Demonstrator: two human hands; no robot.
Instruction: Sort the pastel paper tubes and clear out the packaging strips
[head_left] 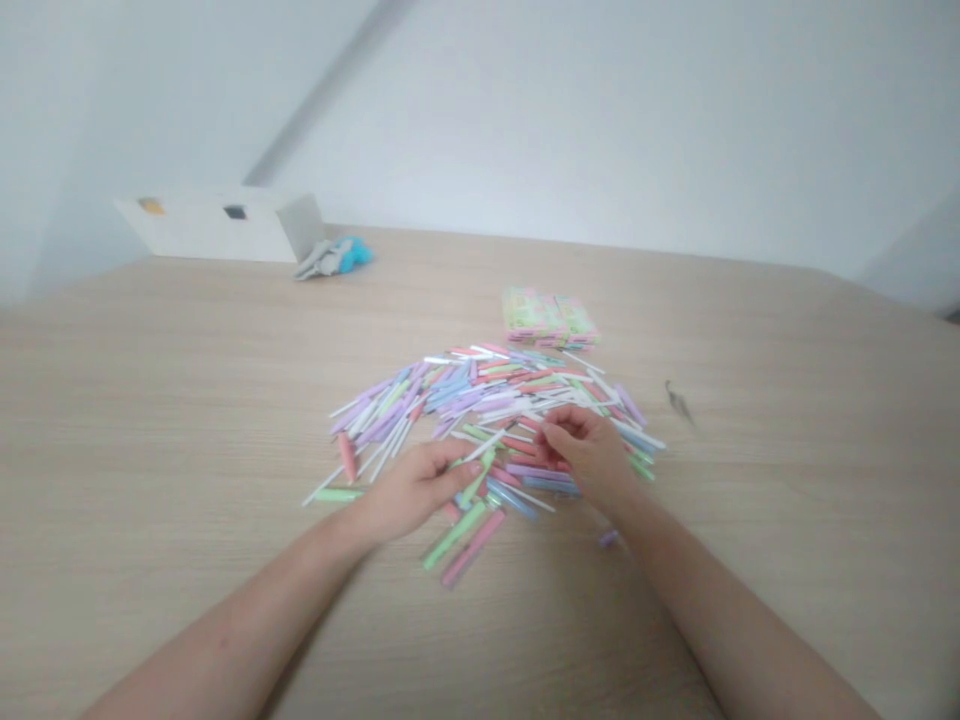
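Observation:
A wide heap of pastel pen barrels and thin white refills point(495, 405) lies spread on the wooden table point(187, 400). My left hand point(412, 488) rests at the heap's near edge with its fingers curled round a white refill and a green barrel. My right hand point(589, 450) sits just right of it, its fingers pinched together over the pink and purple pieces; what it grips is hidden. A green barrel point(454, 535) and a pink barrel point(474, 548) lie loose just in front of my hands.
A stack of green and pink packets point(547, 318) stands behind the heap. A white box point(217, 225) lies at the back left, with a grey and blue cloth point(334, 257) beside it. A small dark scrap point(679, 400) lies to the right. A purple cap point(609, 538) sits by my right wrist.

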